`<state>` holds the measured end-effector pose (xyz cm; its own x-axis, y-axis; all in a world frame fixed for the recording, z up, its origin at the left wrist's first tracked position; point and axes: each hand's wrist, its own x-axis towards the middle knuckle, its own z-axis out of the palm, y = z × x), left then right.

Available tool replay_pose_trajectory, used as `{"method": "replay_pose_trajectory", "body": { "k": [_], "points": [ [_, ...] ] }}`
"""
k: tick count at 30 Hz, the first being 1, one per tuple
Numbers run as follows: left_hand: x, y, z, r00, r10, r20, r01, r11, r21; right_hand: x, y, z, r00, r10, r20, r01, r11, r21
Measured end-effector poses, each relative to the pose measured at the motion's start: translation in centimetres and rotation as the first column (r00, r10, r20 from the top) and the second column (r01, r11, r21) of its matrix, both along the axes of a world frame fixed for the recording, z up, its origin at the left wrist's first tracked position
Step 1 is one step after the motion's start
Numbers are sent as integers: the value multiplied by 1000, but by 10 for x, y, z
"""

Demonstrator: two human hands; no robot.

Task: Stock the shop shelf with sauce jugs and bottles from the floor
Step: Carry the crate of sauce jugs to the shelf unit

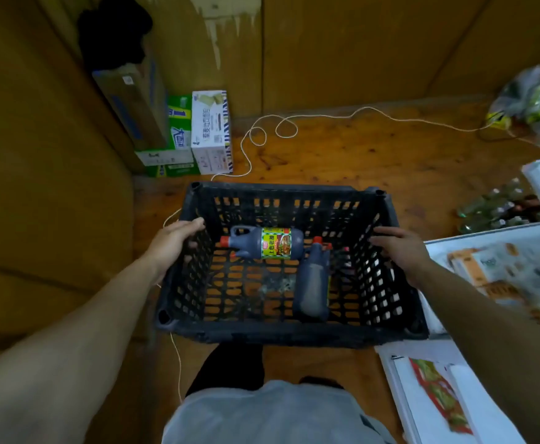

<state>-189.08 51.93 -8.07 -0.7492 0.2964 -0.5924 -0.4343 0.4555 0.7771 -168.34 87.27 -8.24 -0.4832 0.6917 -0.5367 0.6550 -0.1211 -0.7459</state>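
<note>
My left hand (176, 241) has its grip curled over the left rim of the black crate (288, 334), and my right hand (400, 251) clasps the right rim, as far as I can tell. Both jugs lie loose on their sides on the crate's bottom. If I tilt or jerk the crate, they will likely roll, knock together and throw the weight against one grip. A cap might also leak. The labelled jug (275, 243) lies crosswise, its long axis left to right and its red cap towards my left hand. The plain jug (313, 283) lies by the right wall, its long axis running away from me with the cap at the far end.
</note>
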Motion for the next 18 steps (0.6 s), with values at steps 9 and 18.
{"method": "replay_pose_trajectory", "body": {
  "k": [9, 18],
  "points": [
    [-195, 112, 12, 989, -141, -37, 141, 990, -11, -131, 67, 7, 990, -137, -39, 136, 990, -27],
    [-343, 276, -3, 966, -260, -8, 259, 966, -24, -245, 198, -16, 954, -295, -60, 288, 952, -99]
  ]
}}
